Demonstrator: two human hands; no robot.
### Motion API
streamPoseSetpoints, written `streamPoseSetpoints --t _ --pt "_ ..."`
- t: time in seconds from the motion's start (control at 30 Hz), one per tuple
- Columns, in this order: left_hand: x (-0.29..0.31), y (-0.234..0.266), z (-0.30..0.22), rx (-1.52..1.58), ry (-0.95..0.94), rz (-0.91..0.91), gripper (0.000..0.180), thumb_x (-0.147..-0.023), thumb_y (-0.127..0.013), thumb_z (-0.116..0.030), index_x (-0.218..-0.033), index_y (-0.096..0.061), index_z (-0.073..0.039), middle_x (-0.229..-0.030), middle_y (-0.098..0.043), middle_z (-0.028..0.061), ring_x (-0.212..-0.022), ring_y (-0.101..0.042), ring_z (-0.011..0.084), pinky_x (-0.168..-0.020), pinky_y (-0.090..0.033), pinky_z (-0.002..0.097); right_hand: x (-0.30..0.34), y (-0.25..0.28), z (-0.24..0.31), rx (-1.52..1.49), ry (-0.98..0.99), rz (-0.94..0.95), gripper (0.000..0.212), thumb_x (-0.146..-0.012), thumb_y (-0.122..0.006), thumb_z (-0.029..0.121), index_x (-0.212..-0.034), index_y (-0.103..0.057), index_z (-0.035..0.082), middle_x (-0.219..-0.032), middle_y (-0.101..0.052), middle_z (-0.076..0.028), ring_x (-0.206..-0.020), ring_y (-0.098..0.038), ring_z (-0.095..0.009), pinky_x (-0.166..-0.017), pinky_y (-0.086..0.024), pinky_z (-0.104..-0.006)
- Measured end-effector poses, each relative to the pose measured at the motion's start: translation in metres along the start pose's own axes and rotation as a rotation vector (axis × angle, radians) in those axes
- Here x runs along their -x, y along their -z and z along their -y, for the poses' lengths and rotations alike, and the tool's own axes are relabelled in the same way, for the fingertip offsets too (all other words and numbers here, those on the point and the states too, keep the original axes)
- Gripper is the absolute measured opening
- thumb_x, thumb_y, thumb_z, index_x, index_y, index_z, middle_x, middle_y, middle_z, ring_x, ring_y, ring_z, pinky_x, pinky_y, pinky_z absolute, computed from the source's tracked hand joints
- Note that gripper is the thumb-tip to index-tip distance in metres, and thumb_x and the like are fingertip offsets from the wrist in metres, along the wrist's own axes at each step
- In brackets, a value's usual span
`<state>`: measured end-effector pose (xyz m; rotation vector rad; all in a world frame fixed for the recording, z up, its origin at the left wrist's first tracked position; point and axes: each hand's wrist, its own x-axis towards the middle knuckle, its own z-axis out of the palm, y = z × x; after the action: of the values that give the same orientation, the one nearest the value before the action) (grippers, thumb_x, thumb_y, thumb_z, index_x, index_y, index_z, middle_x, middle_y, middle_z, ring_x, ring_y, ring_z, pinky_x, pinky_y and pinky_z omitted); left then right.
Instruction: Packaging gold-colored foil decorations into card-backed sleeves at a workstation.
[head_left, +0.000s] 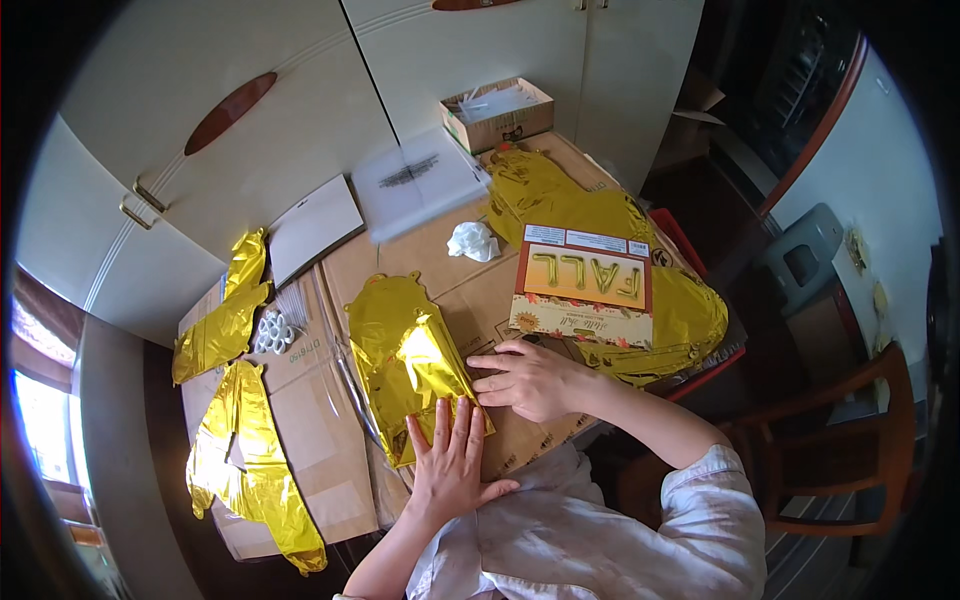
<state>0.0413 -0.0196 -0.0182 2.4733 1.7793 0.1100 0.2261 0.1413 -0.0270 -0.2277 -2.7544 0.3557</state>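
Note:
A flat gold foil balloon [400, 350] lies before me on the cardboard-covered table, partly folded over along its right side. My left hand [448, 470] rests flat on its near end, fingers spread and thumb out to the right. At the foil's right edge is my right hand [535, 380], its fingers apart, slightly bent and pointing left, with nothing visible in them. The fingertips touch or nearly touch the foil edge. To the right, a printed card package [585, 285] with pictures of gold letter balloons lies on a pile of gold foil balloons [690, 310].
More gold foil balloons [245, 440] lie at the left, one hanging over the near edge. Beside them are small white rolls [275, 332]. Farther back are a crumpled white tissue [473, 241], white sheets [316, 228], a clear plastic bag [420, 185] and an open cardboard box [510, 128]. A wooden chair [830, 430] stands right.

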Motion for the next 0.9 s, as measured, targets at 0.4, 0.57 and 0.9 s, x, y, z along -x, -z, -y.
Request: streamPoseSetpoints --t 0.4,0.57,0.9 --pt "-0.001 0.003 -0.002 -0.019 -0.003 0.046 0.118 -0.072 -0.051 -0.083 -0.145 -0.033 0.007 -0.154 -0.026 0.0290 -0.145 -0.015 0.0485 -0.109 -0.002 0.0718 0.006 0.004 -0.001 0.020 0.012 0.008 0.037 -0.081 -0.058 0.019 -0.115 -0.071 0.012 -0.127 -0.065 0.001 -0.132 -0.046 -0.019 -0.115 -0.029 -0.0446" --pt "-0.002 -0.001 0.000 -0.004 0.008 0.028 0.117 -0.071 -0.046 -0.087 -0.146 -0.035 0.003 -0.154 -0.029 0.0252 -0.145 -0.020 0.0463 -0.105 -0.006 0.0768 0.003 -0.002 -0.002 0.049 0.052 -0.009 0.038 -0.080 -0.058 0.018 -0.116 -0.070 0.013 -0.130 -0.063 0.001 -0.133 -0.046 -0.020 -0.114 -0.030 -0.0444" --pt "-0.003 0.003 -0.002 -0.006 0.010 0.068 0.119 -0.070 -0.052 -0.085 -0.146 -0.033 0.005 -0.154 -0.026 0.0286 -0.145 -0.017 0.0477 -0.106 -0.006 0.0752 -0.003 0.001 -0.006 0.042 0.027 0.055 0.037 -0.081 -0.060 0.021 -0.115 -0.070 0.012 -0.130 -0.062 0.000 -0.134 -0.046 -0.019 -0.115 -0.029 -0.0441"
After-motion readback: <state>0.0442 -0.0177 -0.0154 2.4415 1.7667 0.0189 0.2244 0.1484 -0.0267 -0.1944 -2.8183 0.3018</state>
